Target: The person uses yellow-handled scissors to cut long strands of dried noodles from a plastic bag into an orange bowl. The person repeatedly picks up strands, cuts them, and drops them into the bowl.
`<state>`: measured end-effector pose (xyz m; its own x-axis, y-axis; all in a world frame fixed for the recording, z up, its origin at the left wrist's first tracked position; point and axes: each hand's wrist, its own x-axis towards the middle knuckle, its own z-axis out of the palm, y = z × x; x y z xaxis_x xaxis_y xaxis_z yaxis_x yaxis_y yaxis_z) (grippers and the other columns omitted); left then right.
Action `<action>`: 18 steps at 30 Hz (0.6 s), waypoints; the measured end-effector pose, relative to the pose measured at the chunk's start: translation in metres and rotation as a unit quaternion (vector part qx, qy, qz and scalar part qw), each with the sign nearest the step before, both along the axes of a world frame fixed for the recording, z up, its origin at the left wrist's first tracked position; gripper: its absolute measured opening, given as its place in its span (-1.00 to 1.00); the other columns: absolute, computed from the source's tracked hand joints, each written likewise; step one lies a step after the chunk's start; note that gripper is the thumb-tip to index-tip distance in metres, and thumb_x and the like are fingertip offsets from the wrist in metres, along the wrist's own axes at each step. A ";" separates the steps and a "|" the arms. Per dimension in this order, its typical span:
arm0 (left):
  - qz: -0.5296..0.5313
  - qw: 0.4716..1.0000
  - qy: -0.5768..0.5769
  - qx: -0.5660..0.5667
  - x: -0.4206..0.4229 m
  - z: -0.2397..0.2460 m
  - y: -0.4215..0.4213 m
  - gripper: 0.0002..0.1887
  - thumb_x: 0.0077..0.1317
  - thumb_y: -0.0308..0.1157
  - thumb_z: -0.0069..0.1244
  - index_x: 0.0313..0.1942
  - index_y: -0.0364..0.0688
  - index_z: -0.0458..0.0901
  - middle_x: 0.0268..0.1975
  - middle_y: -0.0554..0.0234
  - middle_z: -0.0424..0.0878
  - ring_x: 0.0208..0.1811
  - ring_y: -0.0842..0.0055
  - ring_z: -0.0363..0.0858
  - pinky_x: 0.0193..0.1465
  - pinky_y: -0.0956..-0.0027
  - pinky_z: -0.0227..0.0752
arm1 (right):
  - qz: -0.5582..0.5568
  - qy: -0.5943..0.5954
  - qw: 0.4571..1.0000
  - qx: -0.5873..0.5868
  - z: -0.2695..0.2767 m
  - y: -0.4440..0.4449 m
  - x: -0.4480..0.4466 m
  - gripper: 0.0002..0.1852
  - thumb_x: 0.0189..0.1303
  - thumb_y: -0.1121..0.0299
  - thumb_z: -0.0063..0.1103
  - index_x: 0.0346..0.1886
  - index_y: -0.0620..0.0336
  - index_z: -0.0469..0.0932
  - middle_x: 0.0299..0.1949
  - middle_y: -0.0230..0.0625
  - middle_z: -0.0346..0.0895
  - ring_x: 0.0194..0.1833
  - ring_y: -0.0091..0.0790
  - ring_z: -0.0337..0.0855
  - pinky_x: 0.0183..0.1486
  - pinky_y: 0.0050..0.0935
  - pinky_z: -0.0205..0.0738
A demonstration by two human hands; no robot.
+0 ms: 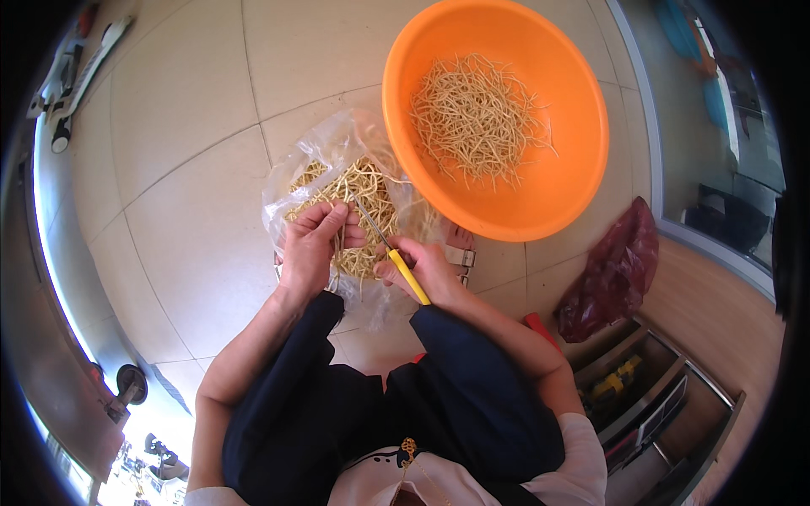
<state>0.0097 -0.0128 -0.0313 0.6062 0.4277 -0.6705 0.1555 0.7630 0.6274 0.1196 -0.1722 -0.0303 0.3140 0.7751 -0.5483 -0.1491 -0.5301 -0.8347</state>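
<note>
My left hand (316, 246) pinches a few thin, pale root-like strands (340, 237) between thumb and fingers. In my right hand (424, 269) is a slim cutting tool with a yellow handle (408, 276); its narrow metal blade points up and left, its tip close to my left fingertips. Whether it is a knife or scissors I cannot tell. Below both hands, a clear plastic bag (332, 136) lies spread open around a heap of longer strands (370, 183). Beyond it to the right, an orange plastic basin (573, 158) holds a pile of shorter strands (474, 117).
The tiled floor (183, 114) extends around the bag. A crumpled dark red plastic bag (610, 278) lies to the right, beside an open drawer or shelf unit (639, 386). A glass panel with a metal frame (655, 158) stands at the right. White metal parts with a caster (82, 82) are at upper left.
</note>
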 end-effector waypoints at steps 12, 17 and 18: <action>0.019 0.999 0.004 -0.039 -0.010 -0.023 0.000 -0.88 0.37 -0.46 -0.06 -0.17 -0.30 0.57 -0.48 0.33 0.54 -0.63 0.76 0.28 -0.60 0.64 0.13 | -0.015 0.078 0.993 -0.082 -0.004 -0.005 0.004 -0.64 0.15 0.14 0.30 -0.17 0.23 0.54 -0.58 -0.43 0.49 -0.62 -0.64 0.43 -0.58 -0.64 0.27; 0.025 0.997 0.065 -0.027 -0.013 -0.019 -0.002 -0.83 0.32 -0.47 0.00 -0.12 -0.33 0.58 -0.48 0.35 0.57 -0.67 0.84 0.20 -0.65 0.71 0.00 | 0.063 -0.107 0.991 -0.042 -0.013 -0.013 0.011 -0.58 0.07 0.21 0.40 -0.09 0.31 0.56 -0.51 -0.41 0.55 -0.52 -0.63 0.51 -0.45 -0.62 0.40; 0.018 0.997 0.067 -0.018 -0.014 -0.019 -0.002 -0.81 0.32 -0.46 0.01 -0.11 -0.34 0.58 -0.47 0.35 0.57 -0.67 0.84 0.20 -0.65 0.70 -0.01 | 0.092 -0.174 0.980 -0.035 -0.010 -0.011 0.013 -0.56 0.06 0.23 0.41 -0.08 0.33 0.56 -0.49 -0.41 0.56 -0.50 -0.63 0.52 -0.42 -0.62 0.42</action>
